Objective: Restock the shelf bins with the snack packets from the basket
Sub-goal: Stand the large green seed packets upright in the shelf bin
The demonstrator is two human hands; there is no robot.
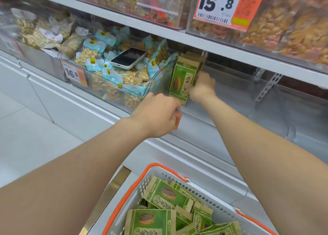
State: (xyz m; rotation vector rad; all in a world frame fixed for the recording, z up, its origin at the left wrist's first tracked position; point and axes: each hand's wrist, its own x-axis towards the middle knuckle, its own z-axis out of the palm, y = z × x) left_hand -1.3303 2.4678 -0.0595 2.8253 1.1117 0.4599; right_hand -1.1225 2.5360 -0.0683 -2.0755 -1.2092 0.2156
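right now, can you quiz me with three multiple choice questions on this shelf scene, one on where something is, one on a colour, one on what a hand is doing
1. Where does the phone lie?
A. in the basket
B. on the snack packets in the peanut bin
C. on the floor

2. What colour are the basket handles?
A. blue
B. orange
C. black

3. What is the right hand doing?
A. hanging idle
B. gripping a basket handle
C. holding green packets upright in the clear bin

Answers:
1. B, the phone rests on the light blue packets left of the hands.
2. B, orange loops run along the rim.
3. C, its fingers hold the standing stack, while the left hand grips that bin's front edge.
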